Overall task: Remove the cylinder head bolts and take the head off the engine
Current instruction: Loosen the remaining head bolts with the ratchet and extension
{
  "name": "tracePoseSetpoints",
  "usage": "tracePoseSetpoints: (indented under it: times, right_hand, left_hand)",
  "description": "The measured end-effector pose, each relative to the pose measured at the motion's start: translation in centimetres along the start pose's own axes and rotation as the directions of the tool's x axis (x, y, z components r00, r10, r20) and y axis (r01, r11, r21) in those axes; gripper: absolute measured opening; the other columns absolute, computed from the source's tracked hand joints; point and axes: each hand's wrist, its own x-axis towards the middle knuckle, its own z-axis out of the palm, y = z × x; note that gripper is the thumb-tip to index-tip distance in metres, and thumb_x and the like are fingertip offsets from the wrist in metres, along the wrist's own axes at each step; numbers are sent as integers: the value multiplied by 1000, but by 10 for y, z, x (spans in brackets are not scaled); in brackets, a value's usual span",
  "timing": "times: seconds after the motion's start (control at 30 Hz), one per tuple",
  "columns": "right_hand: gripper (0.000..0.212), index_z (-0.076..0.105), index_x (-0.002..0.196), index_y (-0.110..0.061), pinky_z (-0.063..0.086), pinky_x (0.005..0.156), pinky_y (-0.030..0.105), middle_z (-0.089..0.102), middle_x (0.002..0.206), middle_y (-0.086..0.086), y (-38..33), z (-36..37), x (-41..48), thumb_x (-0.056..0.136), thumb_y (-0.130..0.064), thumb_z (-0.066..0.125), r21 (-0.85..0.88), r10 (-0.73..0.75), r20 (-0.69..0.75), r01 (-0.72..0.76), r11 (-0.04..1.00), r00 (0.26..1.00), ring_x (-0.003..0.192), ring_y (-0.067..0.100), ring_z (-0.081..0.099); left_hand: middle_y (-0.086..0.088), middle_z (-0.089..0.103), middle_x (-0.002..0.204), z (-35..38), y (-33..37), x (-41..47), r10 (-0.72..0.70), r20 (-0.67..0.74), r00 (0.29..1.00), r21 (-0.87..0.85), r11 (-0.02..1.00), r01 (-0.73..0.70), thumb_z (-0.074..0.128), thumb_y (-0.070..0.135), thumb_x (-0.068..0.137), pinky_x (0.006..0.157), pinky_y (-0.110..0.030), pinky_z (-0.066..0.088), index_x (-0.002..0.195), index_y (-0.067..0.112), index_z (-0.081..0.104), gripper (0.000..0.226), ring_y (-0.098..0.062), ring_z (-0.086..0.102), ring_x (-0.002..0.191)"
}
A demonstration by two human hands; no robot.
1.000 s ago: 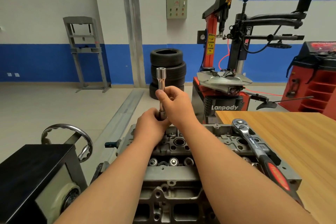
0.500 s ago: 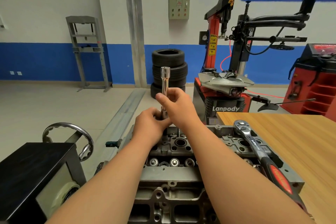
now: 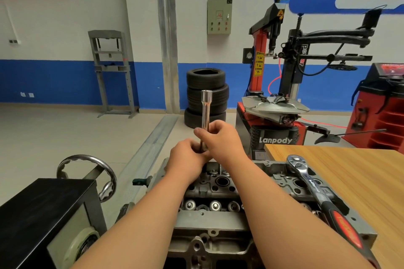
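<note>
A grey cylinder head (image 3: 209,214) sits on the engine in front of me, its valve gear exposed. A long chrome socket extension (image 3: 205,107) stands upright over the head's far end. My right hand (image 3: 220,137) grips the shaft near its middle. My left hand (image 3: 185,159) is curled round its lower end, just above the head. The bottom tip of the tool and any bolt under it are hidden by my hands. A ratchet wrench (image 3: 314,190) with a red and black handle lies across the head's right side.
A wooden table (image 3: 354,181) stands to the right. A black stand (image 3: 39,214) with a chrome handwheel (image 3: 87,170) is at the left. Behind are stacked tyres (image 3: 206,98), a tyre changer (image 3: 277,102) and a red wheel balancer (image 3: 382,105).
My right hand has shifted its hold on the extension shaft slightly; the tool stays upright over the same spot. My left hand and the ratchet have not moved.
</note>
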Motion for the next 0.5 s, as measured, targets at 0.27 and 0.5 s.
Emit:
tracePoseSetpoints:
  times: [0.27,0.5]
  right_hand:
    - [24,70,90,-5,41,52,6,66,80,18,1,-5,-4,95,-25,59,56,-106,133,99,993,985,56,-5,51]
    - [22,65,76,-13,50,63,28,65,63,-4,2,0,-2,82,-33,73,-99,-74,17,75,992,997,60,6,59]
  left_hand:
    - [5,69,79,-1,-9,2,98,170,980,-13,995,-97,66,30,88,68,-31,49,89,23,68,8,-17,63,75]
    - [3,56,57,3,-1,2,28,-41,999,110,994,-23,73,34,76,51,-26,34,60,20,52,30,-14,49,54]
